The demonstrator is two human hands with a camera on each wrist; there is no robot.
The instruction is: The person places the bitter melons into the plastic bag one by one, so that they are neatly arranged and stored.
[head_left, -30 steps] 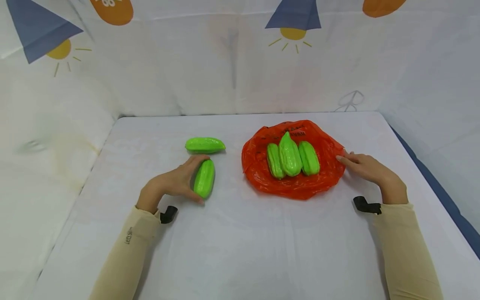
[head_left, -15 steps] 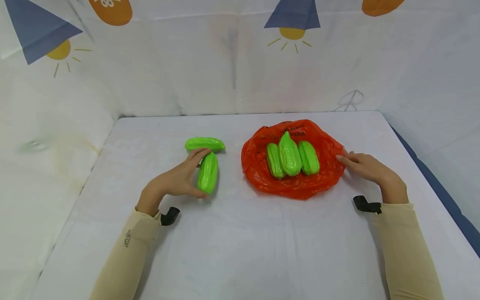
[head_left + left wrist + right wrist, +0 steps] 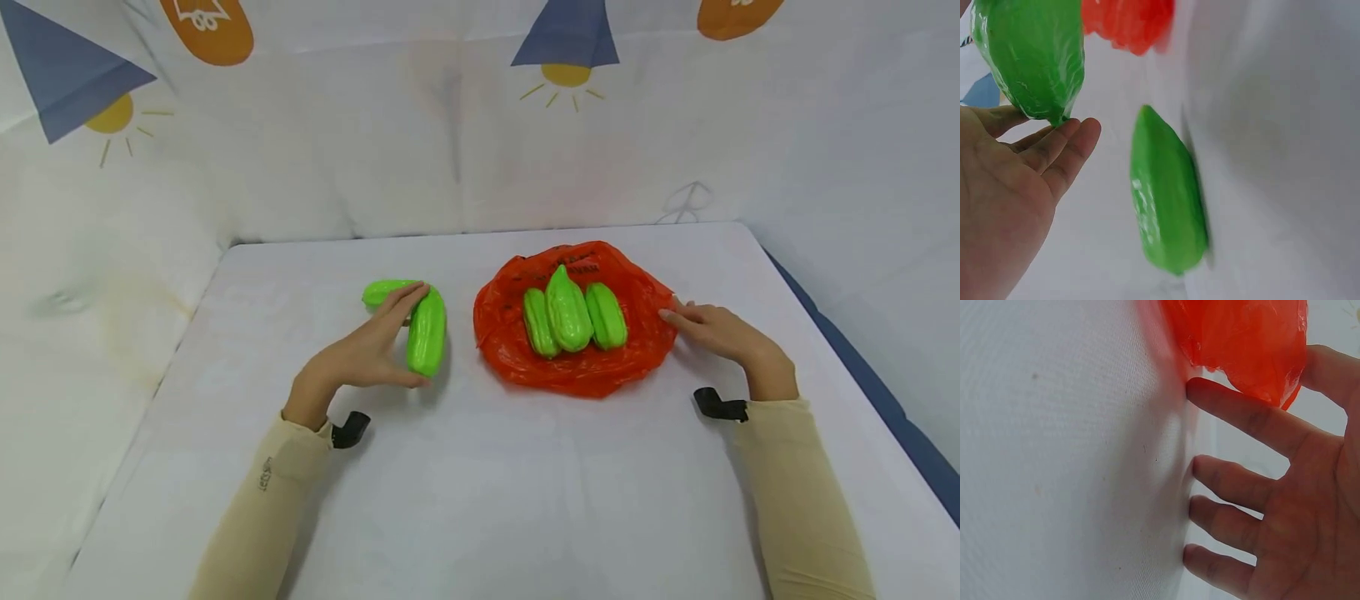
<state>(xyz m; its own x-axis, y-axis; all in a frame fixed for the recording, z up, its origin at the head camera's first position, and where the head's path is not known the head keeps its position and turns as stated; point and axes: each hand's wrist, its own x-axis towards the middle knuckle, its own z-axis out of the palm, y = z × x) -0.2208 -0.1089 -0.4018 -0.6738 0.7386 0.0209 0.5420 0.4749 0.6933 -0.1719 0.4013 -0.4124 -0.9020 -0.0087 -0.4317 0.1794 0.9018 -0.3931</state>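
My left hand (image 3: 363,350) grips a green, ridged, cucumber-like vegetable (image 3: 427,337) by its two ends, thumb at the near end and fingers at the far tip. In the left wrist view this vegetable (image 3: 1032,56) hangs above the table. A second one (image 3: 378,292) lies behind the left hand, partly hidden by the fingers. The right hand (image 3: 723,337) pinches the right rim of a red plastic bag (image 3: 498,333) between thumb and index finger. Its other fingers (image 3: 1225,478) reach straight down to the tabletop. Three similar green vegetables (image 3: 567,312) lie side by side on the bag.
Both hands work over a white-covered table (image 3: 487,500). A white cloth wall (image 3: 337,150) with blue and orange prints rises behind its far edge. Black camera mounts (image 3: 350,429) stick out from the wrists. Dark blue material (image 3: 862,367) shows beyond the right edge.
The left hand has raised the green vegetable from the table and carried it right and away, closer to the bag. The right hand keeps its hold on the bag. The head view has shifted slightly.
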